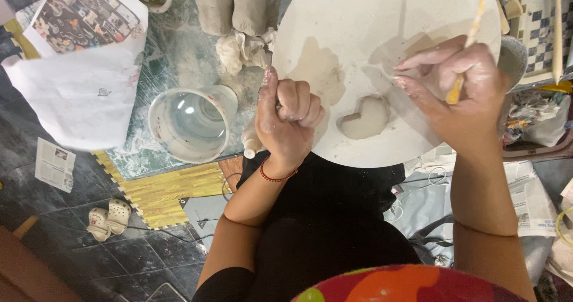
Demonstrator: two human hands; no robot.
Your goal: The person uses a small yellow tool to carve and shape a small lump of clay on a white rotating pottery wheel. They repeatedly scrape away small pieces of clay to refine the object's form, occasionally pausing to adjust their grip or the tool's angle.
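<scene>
Just below right hand (pixel 459 90) fingers (pixel 418 90), clay heart (pixel 365 118)

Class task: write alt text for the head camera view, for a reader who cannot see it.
Seen from above, a clay-smeared right hand holds a yellow modelling tool over a round white board bearing a small heart-shaped clay piece. The left hand is fisted beside a water bucket.

A glossy white printed sheet with a collage of small colourful pictures (pixel 80 12) lies at the upper left, on the green table's corner; a small folded grey-and-white newspaper page (pixel 54 165) rests on the dark tiled floor at the left edge; more crumpled grey newsprint (pixel 533 203) spreads over the floor at lower right.
</scene>
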